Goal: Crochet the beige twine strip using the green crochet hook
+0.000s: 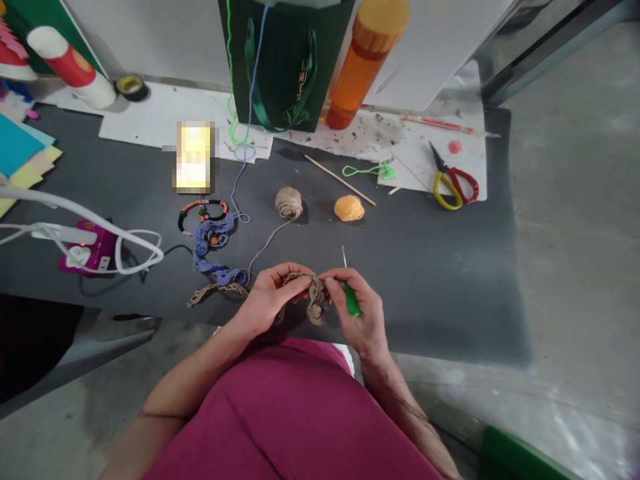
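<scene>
Brown crochet (pixel 315 307) in both our hands

We hold the piece at the table's (pixel 430 280) near edge, in front of our shirt (pixel 295 413). Our left hand (pixel 277 293) pinches it between thumb and fingers. Our right hand (pixel 359 303) is closed around the green hook (pixel 352 301), its metal tip pointing away from us, with thumb and fingertips at the crochet's right side. From the tan ball (pixel 289 202) ahead, a strand (pixel 265 245) runs down to our left hand. The yellow ball (pixel 349 208) sits to its right, near a stick (pixel 340 180); a blue strip (pixel 213 257) lies to our left.
</scene>
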Tool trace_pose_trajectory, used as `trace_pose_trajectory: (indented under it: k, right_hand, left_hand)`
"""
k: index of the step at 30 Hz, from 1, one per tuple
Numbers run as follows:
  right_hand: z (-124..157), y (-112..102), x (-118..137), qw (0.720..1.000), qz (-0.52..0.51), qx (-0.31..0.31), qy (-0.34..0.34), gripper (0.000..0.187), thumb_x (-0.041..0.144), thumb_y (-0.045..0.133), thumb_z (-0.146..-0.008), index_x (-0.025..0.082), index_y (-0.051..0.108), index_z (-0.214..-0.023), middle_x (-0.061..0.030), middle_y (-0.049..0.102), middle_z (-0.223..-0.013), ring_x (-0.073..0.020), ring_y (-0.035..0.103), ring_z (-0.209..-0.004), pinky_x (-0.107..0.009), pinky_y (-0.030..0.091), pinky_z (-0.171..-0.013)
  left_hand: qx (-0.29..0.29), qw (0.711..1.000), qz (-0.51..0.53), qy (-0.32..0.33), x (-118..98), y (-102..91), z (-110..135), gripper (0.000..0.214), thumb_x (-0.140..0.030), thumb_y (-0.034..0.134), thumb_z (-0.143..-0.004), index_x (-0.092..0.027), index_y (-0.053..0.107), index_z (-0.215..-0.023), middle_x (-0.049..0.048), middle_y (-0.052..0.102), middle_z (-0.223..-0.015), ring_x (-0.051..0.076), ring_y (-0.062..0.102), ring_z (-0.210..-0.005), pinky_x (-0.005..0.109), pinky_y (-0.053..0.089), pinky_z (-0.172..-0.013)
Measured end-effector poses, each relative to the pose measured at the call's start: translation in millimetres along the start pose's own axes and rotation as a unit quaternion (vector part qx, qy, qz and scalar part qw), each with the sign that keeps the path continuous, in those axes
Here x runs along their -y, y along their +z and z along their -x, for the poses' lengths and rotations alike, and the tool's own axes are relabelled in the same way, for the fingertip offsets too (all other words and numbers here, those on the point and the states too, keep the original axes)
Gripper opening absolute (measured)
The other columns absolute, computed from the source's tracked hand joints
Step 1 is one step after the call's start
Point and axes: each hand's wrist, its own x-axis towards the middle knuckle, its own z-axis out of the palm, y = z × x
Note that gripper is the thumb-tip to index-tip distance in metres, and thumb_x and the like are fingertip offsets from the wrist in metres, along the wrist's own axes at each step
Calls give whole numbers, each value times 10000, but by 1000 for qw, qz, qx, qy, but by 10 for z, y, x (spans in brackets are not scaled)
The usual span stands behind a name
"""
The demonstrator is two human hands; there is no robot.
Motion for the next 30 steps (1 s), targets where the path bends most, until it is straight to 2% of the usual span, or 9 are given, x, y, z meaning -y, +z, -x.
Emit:
trace_pose_trajectory:
  k: [2,4,6,9,11,18,30]
  right_hand:
    - [38,-49,-32,1000,-14,-15,-24,307,474,502,-1017,284,727,-1106,-14,707,-831,-147,630,-676,-304,535,-647]
    - [82,-109,-52,997,-39,-42,-59,406,540,431,-1030,300,720,-1185,-30,685,-885,-168,621,-718,-342,529,-676]
    - [129,-158,-51,992,-83,-57,-82,411,558,445,-1021,295,741,-1131,-30,673,-846,-177,616,-721,-350,513,-668]
    - [184,-180,-16,985,-161,-37,-56,239,432,534,-1015,283,721,-1018,-9,708,-769,-164,632,-660,-323,507,-626]
    - [197,-162,11,983,-179,-32,-37,178,384,574,-1002,270,690,-930,-1,729,-750,-159,641,-634,-312,516,-614]
    - [160,-82,54,983,-177,-43,-13,166,370,642,-972,242,676,-873,-5,761,-753,-148,677,-633,-309,555,-640]
    - [165,-83,73,985,-162,-50,-20,192,388,635,-971,236,664,-858,-12,765,-748,-156,683,-627,-322,572,-643]
  left_hand:
    - [-5,1000,21,-6,15,1,-12,337,-441,861,-688,-160,705,-790,-12,634,-667,95,528,-610,240,411,-609]
    - [-7,1000,22,-9,24,1,-23,364,-464,871,-672,-159,699,-773,-3,640,-677,94,526,-609,237,407,-597]
    - [-7,1000,15,-5,28,1,-30,383,-484,877,-661,-157,703,-762,-2,633,-667,89,507,-596,233,386,-576]
    - [-8,1000,1,7,34,1,-32,393,-508,868,-669,-158,718,-765,-21,578,-610,79,444,-556,237,324,-535]
    - [-8,1000,-11,14,41,2,-29,394,-525,850,-688,-161,727,-775,-34,536,-582,76,401,-535,245,283,-515]
    - [-6,999,-36,19,44,13,-8,374,-518,827,-717,-169,755,-830,-45,509,-558,77,356,-517,256,263,-513]
    - [2,999,-39,22,10,45,8,365,-515,820,-723,-171,744,-820,-57,484,-536,83,365,-517,262,282,-530]
